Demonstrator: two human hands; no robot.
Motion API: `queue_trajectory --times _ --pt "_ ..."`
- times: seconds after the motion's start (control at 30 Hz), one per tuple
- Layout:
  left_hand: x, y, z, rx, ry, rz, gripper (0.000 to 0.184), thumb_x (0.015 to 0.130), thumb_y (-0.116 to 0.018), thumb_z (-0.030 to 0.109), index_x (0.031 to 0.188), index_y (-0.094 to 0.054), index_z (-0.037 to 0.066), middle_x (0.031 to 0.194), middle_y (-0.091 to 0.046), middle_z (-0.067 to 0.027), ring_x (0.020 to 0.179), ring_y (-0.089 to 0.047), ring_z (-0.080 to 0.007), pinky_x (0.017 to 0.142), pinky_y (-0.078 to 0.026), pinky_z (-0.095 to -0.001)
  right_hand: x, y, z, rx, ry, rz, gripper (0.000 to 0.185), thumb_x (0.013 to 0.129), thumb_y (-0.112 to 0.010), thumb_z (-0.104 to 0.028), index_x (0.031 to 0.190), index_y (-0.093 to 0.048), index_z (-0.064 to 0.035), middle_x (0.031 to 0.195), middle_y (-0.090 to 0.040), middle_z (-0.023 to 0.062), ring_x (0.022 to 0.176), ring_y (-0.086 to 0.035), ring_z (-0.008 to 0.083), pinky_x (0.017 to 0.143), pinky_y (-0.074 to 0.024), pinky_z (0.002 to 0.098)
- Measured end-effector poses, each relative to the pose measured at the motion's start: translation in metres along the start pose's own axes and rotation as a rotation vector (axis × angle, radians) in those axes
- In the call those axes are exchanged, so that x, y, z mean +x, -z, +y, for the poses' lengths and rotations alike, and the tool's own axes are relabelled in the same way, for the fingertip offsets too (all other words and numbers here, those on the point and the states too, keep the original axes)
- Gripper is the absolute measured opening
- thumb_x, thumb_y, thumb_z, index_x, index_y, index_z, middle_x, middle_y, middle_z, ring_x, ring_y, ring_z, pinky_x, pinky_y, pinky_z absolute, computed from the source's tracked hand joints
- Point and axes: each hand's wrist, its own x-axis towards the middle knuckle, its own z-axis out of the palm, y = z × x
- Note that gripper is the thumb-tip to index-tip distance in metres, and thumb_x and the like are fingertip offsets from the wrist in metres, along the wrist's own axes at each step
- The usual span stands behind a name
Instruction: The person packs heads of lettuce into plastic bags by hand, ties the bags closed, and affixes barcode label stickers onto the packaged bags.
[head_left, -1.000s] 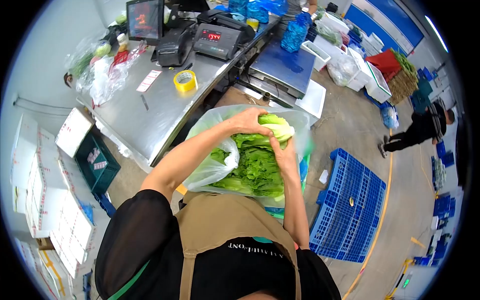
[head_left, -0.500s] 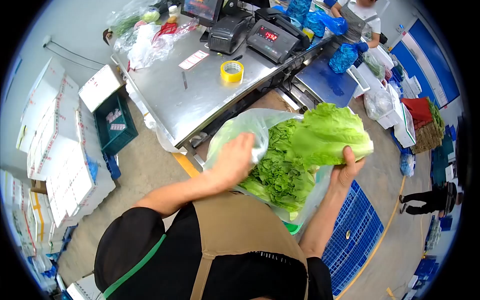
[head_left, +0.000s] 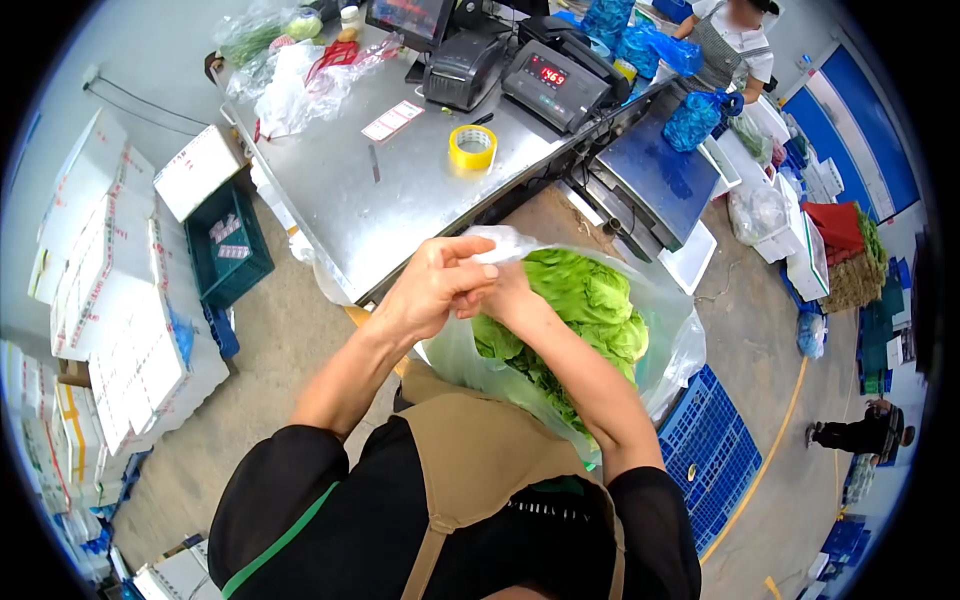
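Observation:
Leafy green lettuce fills a translucent plastic bag in front of my apron. At the bag's left rim, my left hand is closed, pinching the gathered plastic between thumb and fingers. My right hand reaches across the lettuce to the same bunched rim and is closed on it, its fingertips partly hidden by my left hand and the plastic. The right side of the bag hangs loose and open, with lettuce leaves showing.
Ahead is a steel table with yellow tape, a scale display and plastic bags. A blue weighing platform stands to its right. Foam boxes are stacked left; a blue pallet lies right. Another person stands far right.
My right hand has let go of a lettuce head, now in the bag, and crossed left to the bag's rim beside my left hand. The display reading changed from 1492 to 1469.

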Motion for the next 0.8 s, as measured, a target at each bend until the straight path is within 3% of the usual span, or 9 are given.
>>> queue_trajectory --times 0.03,0.13,0.3,0.4,0.6,0.67,0.7,0.73,0.8 --pt "0.001 0.01 0.002 -0.017 -0.006 0.013 0.024 0.083 -0.061 0.004 0.107 -0.056 -0.001 0.057 -0.043 0.0007 0.046 -0.033 -0.0059 0.043 -0.025 -0.0229 0.012 -0.014 0.009 0.138 0.029 0.09 0.065 0.063 -0.076 -0.021 0.121 -0.05 -0.0061 0.12 -0.051 0.0161 0.114 -0.047 0.0314 0.098 -0.032 0.0515" --pt "0.003 0.026 0.007 -0.051 -0.017 0.054 0.028 0.083 -0.061 0.004 0.111 -0.055 -0.001 0.058 -0.046 -0.0011 0.047 -0.034 -0.0064 0.044 -0.028 -0.0236 -0.018 -0.017 0.0 -0.202 -0.12 0.519 0.069 0.067 -0.076 -0.031 0.124 -0.048 -0.004 0.124 -0.049 0.0184 0.122 -0.042 0.0333 0.104 -0.0257 0.0551" --pt "0.009 0.022 0.003 -0.044 -0.002 -0.106 0.031 0.083 -0.064 0.008 0.11 -0.053 -0.005 0.061 -0.048 -0.0021 0.049 -0.038 -0.0074 0.046 -0.032 -0.0248 -0.014 -0.052 0.018 -0.118 -0.165 0.433 0.066 0.078 -0.064 -0.042 0.125 -0.049 0.0004 0.131 -0.046 0.0194 0.127 -0.035 0.0328 0.105 -0.0197 0.0572" --pt "0.013 0.013 -0.003 0.033 -0.004 -0.14 0.026 0.084 -0.063 0.005 0.109 -0.059 0.001 0.058 -0.047 -0.0012 0.048 -0.037 -0.0078 0.044 -0.029 -0.0237 -0.003 -0.064 0.062 0.32 -0.112 0.334 0.064 0.084 -0.055 -0.046 0.127 -0.048 0.0005 0.133 -0.045 0.0185 0.126 -0.038 0.0322 0.105 -0.0204 0.0544" --pt "0.027 0.006 0.005 -0.006 0.031 -0.155 0.02 0.085 -0.06 0.004 0.104 -0.055 -0.003 0.059 -0.045 -0.0016 0.047 -0.036 -0.0079 0.045 -0.035 -0.0252 -0.005 -0.051 0.062 -0.001 -0.242 0.213 0.072 0.085 -0.051 -0.053 0.13 -0.041 0.0015 0.134 -0.042 0.0219 0.127 -0.036 0.0352 0.106 -0.0207 0.0547" --pt "0.03 0.008 -0.002 0.034 0.026 -0.162 0.022 0.085 -0.058 0.003 0.106 -0.053 -0.002 0.057 -0.042 -0.001 0.046 -0.036 -0.0089 0.045 -0.034 -0.0262 -0.02 -0.031 0.053 0.07 -0.231 0.242 0.07 0.083 -0.055 -0.053 0.13 -0.044 -0.0015 0.133 -0.042 0.0231 0.129 -0.034 0.0372 0.106 -0.0201 0.056" --pt "0.032 0.013 -0.006 0.061 0.012 -0.169 0.026 0.085 -0.058 0.006 0.109 -0.052 -0.002 0.056 -0.041 -0.0001 0.045 -0.036 -0.008 0.044 -0.033 -0.0253 -0.04 -0.005 0.044 0.133 -0.186 0.306 0.064 0.08 -0.064 -0.044 0.129 -0.047 -0.0056 0.127 -0.047 0.0226 0.123 -0.04 0.0373 0.103 -0.0272 0.0537" --pt "0.027 0.007 -0.007 0.11 -0.024 -0.165 0.032 0.087 -0.055 0.009 0.116 -0.051 -0.004 0.056 -0.037 0.0031 0.045 -0.032 -0.0059 0.041 -0.029 -0.0229 -0.065 0.011 0.036 0.188 -0.11 0.541 0.052 0.074 -0.071 -0.032 0.116 -0.054 -0.0046 0.117 -0.053 0.0171 0.111 -0.048 0.0338 0.094 -0.0377 0.0467" --pt "0.025 0.015 -0.008 0.094 -0.003 -0.157 0.036 0.089 -0.051 0.006 0.122 -0.046 -0.005 0.06 -0.033 0.0052 0.049 -0.031 -0.0034 0.042 -0.028 -0.0215 -0.128 0.042 0.019 0.145 -0.063 0.894 0.045 0.073 -0.071 -0.018 0.113 -0.056 -0.0042 0.106 -0.055 0.0127 0.104 -0.052 0.0286 0.09 -0.0407 0.0421"
